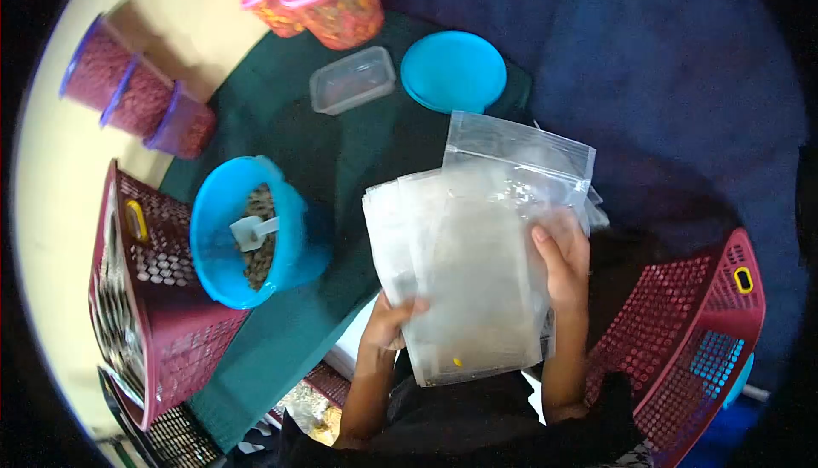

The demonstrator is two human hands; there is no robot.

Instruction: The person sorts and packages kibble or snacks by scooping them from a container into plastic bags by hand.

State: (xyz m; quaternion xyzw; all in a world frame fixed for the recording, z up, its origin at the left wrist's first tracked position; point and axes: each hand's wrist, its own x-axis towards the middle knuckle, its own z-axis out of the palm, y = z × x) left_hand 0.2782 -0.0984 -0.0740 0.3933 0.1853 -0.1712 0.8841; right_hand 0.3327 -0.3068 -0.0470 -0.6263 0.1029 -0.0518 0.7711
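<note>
A fanned stack of clear zip-lock bags is held up in front of my body. My left hand grips its lower left edge, the thumb lying across the front. At the right edge my right hand is closed on the bags, its other fingers partly hidden behind the plastic. The topmost bag leans up with its zip strip at the top. A small yellow bit shows near the stack's bottom. To the left sits a blue bucket of brownish pieces, with a white scoop resting in it.
A clear plastic tub and a blue lid lie beyond the bags on green cloth. Maroon baskets stand left and right. Purple-rimmed tubs and pink-rimmed tubs are at the back left.
</note>
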